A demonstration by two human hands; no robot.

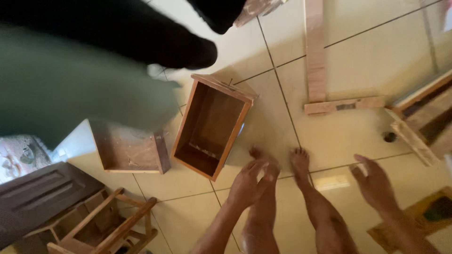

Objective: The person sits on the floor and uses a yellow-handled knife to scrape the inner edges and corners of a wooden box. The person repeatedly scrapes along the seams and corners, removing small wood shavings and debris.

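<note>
I look straight down at my bare feet on a cream tiled floor. My left hand (250,181) hangs open above my left foot, fingers loosely spread, holding nothing. My right hand (374,182) is open too, out to the right over bare tile. Just ahead of my left hand lies an open wooden box (213,124), long and tilted, empty inside. A second wooden box (129,150), shallower, sits to its left.
Another person in a green garment and dark trousers (94,61) fills the upper left. An L-shaped pair of wooden boards (316,70) lies at the top right. Wooden frames (423,117) rest at the right edge, and a wooden stool (106,226) and dark panel (33,193) at lower left.
</note>
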